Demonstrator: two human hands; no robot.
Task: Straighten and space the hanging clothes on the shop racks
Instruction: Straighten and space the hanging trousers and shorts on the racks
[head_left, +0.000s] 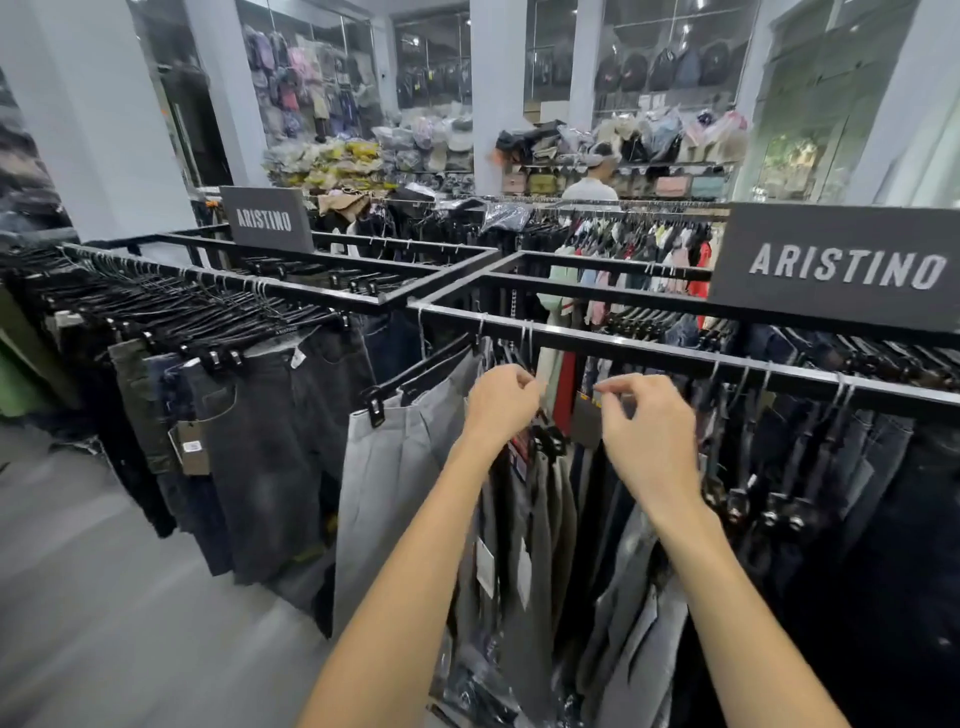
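— My left grip (501, 400) clasps hangers (548, 441) of the bunched trousers (540, 519) under the front rail (675, 359); right grip (644, 431) looks pinched, on what I cannot tell.
— Spacing, I judge. Next: slide hangers apart evenly.

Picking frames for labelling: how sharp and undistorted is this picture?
Head view: the right sign reads sharply; the floor at lower left streaks with motion blur; the right hand is slightly smeared; the wide lens makes the pillars lean.

"aristino" on left rack sign (267, 218) and right rack sign (841, 266).
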